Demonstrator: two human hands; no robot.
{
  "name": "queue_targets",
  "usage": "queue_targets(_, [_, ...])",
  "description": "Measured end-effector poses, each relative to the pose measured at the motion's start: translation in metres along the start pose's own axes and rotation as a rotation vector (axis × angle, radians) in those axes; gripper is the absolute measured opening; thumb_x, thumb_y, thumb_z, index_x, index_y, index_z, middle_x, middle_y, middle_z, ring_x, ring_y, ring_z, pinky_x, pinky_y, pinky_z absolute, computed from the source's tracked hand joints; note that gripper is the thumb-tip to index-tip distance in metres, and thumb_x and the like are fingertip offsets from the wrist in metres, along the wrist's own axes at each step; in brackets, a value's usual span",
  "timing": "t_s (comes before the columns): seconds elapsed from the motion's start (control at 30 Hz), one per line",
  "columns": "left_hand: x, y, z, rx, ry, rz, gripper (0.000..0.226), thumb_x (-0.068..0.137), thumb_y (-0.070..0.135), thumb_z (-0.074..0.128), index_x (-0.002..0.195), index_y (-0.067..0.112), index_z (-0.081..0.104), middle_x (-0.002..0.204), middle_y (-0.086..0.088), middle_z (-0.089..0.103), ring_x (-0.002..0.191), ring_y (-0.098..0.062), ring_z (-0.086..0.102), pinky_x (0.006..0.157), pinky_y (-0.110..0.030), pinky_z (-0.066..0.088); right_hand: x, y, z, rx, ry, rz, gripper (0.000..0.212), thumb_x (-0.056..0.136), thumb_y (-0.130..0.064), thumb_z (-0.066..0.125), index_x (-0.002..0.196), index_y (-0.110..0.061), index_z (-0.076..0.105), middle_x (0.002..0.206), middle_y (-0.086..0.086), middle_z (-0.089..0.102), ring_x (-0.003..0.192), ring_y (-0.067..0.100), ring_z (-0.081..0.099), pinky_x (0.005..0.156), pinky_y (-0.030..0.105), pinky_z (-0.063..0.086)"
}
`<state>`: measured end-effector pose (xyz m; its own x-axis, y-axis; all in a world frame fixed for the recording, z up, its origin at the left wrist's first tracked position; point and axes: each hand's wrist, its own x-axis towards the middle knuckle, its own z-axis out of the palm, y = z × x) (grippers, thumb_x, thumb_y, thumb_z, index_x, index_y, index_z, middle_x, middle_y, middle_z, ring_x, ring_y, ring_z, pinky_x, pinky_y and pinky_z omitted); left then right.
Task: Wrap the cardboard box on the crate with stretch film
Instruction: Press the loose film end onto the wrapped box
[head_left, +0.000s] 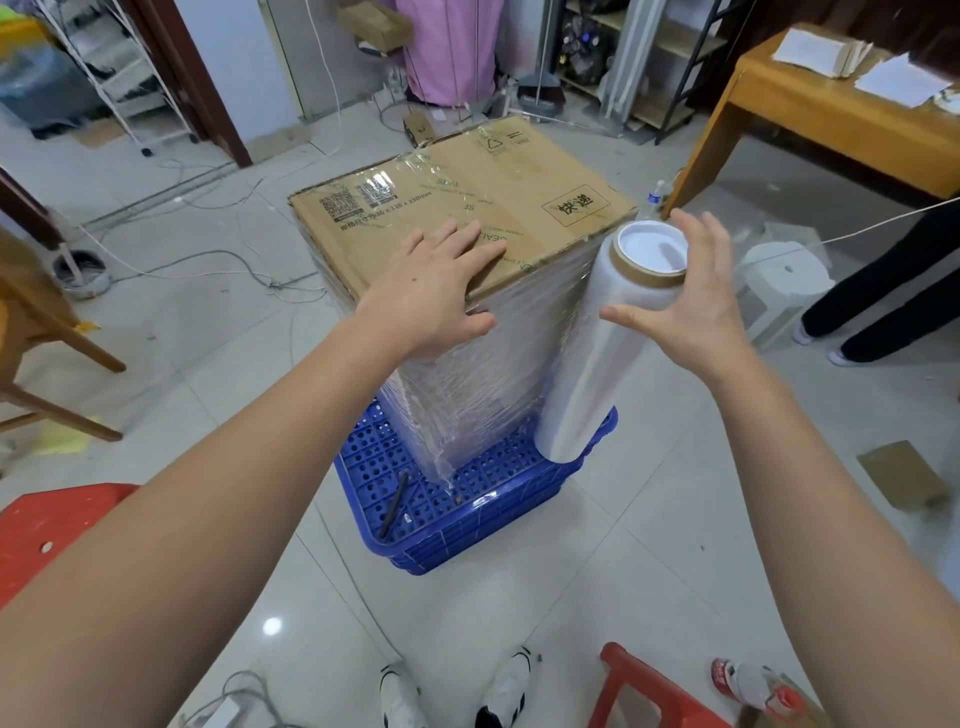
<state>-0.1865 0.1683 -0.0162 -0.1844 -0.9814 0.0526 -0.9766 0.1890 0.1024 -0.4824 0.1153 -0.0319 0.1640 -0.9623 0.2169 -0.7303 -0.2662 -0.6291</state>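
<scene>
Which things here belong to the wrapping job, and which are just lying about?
Job: cardboard box, partly filmed; blue crate under it; stretch film roll; left hand flat on the box; right hand at the roll's top.

Lying about: dark rod in the crate, red stool, wooden table, floor cables.

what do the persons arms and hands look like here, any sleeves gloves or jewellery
Both forearms are bare for the whole length in view; no sleeve edge shows. The left hand and the right hand wear no gloves, and no rings, watch or bracelet are visible on the fingers or wrists. Nothing is marked or taped on either arm.
</scene>
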Motion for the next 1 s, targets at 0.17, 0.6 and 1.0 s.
queue_targets(0.17, [-0.008, 0.003, -0.004, -0.174, 0.221, 0.021, 0.042, 0.098, 0.054, 0.056, 0.128, 0.027, 0.067, 0.135, 0.006, 0.063, 0.124, -0.016, 0.054, 0.109, -0.038, 0.041, -0.013, -0.02, 0.002, -0.075, 0.131, -0.173, 0.093, 0.074, -0.045, 0.088, 0.151, -0.019, 0.041, 0.163, 0.01, 0.027, 0.154, 0.028, 0.019, 0.12, 0.032, 0.017])
queue_targets(0.6, [-0.037, -0.022, -0.018, -0.545, 0.223, -0.042, 0.03, 0.106, 0.035, 0.047, 0.094, 0.018, 0.068, 0.082, 0.001, 0.066, 0.079, -0.018, 0.059, 0.077, -0.045, 0.049, -0.037, -0.098, 0.115, -0.064, -0.029, -0.584, 0.086, 0.074, -0.05, 0.085, 0.139, -0.004, 0.055, 0.151, 0.018, 0.047, 0.149, 0.041, 0.03, 0.123, 0.06, 0.02])
queue_targets(1.0, [-0.056, -0.029, 0.004, -0.547, 0.208, -0.004, 0.03, 0.111, 0.024, 0.044, 0.117, 0.016, 0.072, 0.142, 0.004, 0.064, 0.143, -0.01, 0.046, 0.121, -0.035, 0.032, -0.038, -0.085, 0.132, -0.006, 0.193, -0.668, 0.024, 0.089, -0.029, 0.078, 0.082, -0.006, 0.074, 0.138, 0.025, 0.056, 0.127, 0.044, 0.052, 0.104, 0.053, 0.042])
